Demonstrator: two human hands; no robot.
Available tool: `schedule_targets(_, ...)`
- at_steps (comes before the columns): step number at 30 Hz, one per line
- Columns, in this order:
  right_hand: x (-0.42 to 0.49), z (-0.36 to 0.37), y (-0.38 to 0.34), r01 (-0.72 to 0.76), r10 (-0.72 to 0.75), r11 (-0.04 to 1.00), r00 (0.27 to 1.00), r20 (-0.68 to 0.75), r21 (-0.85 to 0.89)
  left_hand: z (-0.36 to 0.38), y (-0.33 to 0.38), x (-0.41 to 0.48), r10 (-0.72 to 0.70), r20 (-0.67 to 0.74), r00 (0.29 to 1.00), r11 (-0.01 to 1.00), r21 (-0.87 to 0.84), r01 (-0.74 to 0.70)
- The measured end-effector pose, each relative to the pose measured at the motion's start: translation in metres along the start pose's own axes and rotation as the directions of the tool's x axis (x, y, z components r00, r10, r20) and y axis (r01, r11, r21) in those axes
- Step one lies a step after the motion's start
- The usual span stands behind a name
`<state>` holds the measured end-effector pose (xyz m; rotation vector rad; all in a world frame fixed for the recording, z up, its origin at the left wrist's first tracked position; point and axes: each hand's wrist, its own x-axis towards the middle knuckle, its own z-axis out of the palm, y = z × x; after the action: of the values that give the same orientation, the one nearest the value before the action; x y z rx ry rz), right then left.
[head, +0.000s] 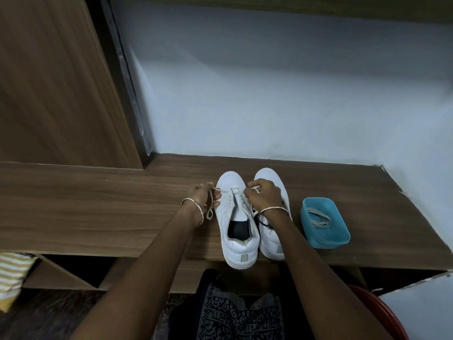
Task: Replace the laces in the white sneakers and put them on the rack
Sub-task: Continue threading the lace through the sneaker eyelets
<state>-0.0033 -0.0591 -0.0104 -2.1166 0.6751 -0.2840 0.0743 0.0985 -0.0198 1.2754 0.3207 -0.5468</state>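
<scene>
Left hand (203, 197) is curled, fingers pinching one end of a cream flat lace (210, 209), just left of the left white low-top sneaker (235, 217); the lace tail loops down past the wrist. Right hand (263, 196) is closed too, pinching the other lace end, and it rests over the right white sneaker (272, 231), hiding its front. The lace crosses the lowest eyelets of the left sneaker; the rest of the tongue is unlaced. Both sneakers stand side by side, touching, heels at the near edge of the brown wood-grain worktop (98, 204), toes toward the wall. A teal plastic tub (324, 223) holding coiled pale laces (318, 218) sits just right of the sneakers, near the right edge.
</scene>
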Motion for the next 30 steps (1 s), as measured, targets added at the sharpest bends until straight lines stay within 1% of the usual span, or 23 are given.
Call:
schedule_targets(1, 0.001, 0.000, -0.003, 0.021, -0.020, 0.998, 0.999, 0.029, -0.058, 0.000, -0.003, 0.001, 0.088, -0.033, 0.996, 0.994, 0.064, -0.086)
schedule_targets(2, 0.002, 0.001, -0.006, 0.034, -0.028, 0.993, 0.998, 0.052, -0.111, -0.002, -0.006, 0.004, 0.199, -0.048, 0.979, 0.966, 0.177, -0.188)
schedule_targets(3, 0.005, 0.003, -0.007, 0.034, -0.026, 0.989, 0.998, 0.058, -0.147, -0.005, -0.008, 0.008, 0.315, -0.026, 0.949, 0.896, 0.338, -0.288)
schedule_targets(4, 0.006, 0.004, -0.007, 0.021, -0.012, 0.985, 0.999, 0.053, -0.169, -0.008, -0.009, 0.010, 0.408, 0.034, 0.912, 0.778, 0.509, -0.367)
schedule_targets(5, 0.009, 0.005, -0.006, 0.011, -0.003, 0.983, 0.999, 0.042, -0.183, -0.010, -0.010, 0.013, 0.460, 0.106, 0.882, 0.629, 0.662, -0.408)
schedule_targets(6, 0.010, 0.005, -0.005, 0.003, 0.004, 0.981, 0.999, 0.035, -0.195, -0.011, -0.010, 0.014, 0.477, 0.171, 0.862, 0.472, 0.777, -0.416)
schedule_targets(7, 0.011, 0.005, -0.005, 0.003, 0.004, 0.979, 0.999, 0.036, -0.204, -0.011, -0.010, 0.016, 0.473, 0.216, 0.854, 0.331, 0.855, -0.400)
schedule_targets(8, 0.010, 0.004, -0.005, 0.010, -0.001, 0.976, 0.999, 0.042, -0.217, -0.011, -0.010, 0.016, 0.468, 0.245, 0.849, 0.217, 0.900, -0.379)
schedule_targets(9, 0.010, 0.004, -0.005, 0.026, -0.015, 0.972, 0.999, 0.048, -0.232, -0.009, -0.009, 0.015, 0.473, 0.263, 0.841, 0.129, 0.923, -0.361)
schedule_targets(12, 0.006, 0.006, -0.004, 0.093, -0.083, 0.959, 0.995, 0.049, -0.268, -0.002, -0.009, 0.013, 0.540, 0.325, 0.777, -0.056, 0.934, -0.352)
schedule_targets(13, 0.006, 0.006, -0.003, 0.113, -0.105, 0.954, 0.993, 0.045, -0.277, -0.001, -0.009, 0.013, 0.558, 0.340, 0.757, -0.098, 0.933, -0.347)
schedule_targets(14, 0.006, 0.007, -0.003, 0.126, -0.120, 0.949, 0.992, 0.038, -0.289, 0.000, -0.009, 0.012, 0.564, 0.339, 0.753, -0.105, 0.934, -0.342)
schedule_targets(15, 0.006, 0.006, -0.002, 0.134, -0.132, 0.943, 0.991, 0.028, -0.303, 0.000, -0.009, 0.014, 0.556, 0.320, 0.767, -0.075, 0.938, -0.337)
schedule_targets(16, 0.006, 0.006, -0.002, 0.138, -0.140, 0.939, 0.990, 0.017, -0.314, -0.002, -0.008, 0.014, 0.540, 0.294, 0.789, -0.017, 0.941, -0.338)
schedule_targets(20, 0.009, 0.007, -0.001, 0.151, -0.161, 0.942, 0.987, -0.008, -0.301, -0.008, -0.009, 0.018, 0.454, 0.216, 0.865, 0.285, 0.884, -0.370)
schedule_targets(22, 0.009, 0.010, -0.002, 0.152, -0.171, 0.941, 0.985, -0.036, -0.302, -0.006, -0.008, 0.017, 0.413, 0.200, 0.888, 0.375, 0.852, -0.366)
schedule_targets(24, 0.007, 0.015, -0.002, 0.175, -0.209, 0.933, 0.975, -0.077, -0.315, -0.004, -0.008, 0.018, 0.394, 0.207, 0.895, 0.418, 0.827, -0.376)
schedule_targets(26, 0.004, 0.020, -0.002, 0.189, -0.236, 0.928, 0.965, -0.116, -0.322, -0.003, -0.008, 0.021, 0.376, 0.204, 0.904, 0.434, 0.823, -0.366)
schedule_targets(28, 0.005, 0.021, 0.000, 0.163, -0.209, 0.943, 0.968, -0.136, -0.290, -0.002, -0.008, 0.023, 0.353, 0.204, 0.913, 0.467, 0.808, -0.360)
schedule_targets(30, 0.007, 0.017, 0.001, 0.120, -0.147, 0.968, 0.983, -0.108, -0.222, 0.000, -0.011, 0.026, 0.343, 0.202, 0.917, 0.482, 0.800, -0.357)
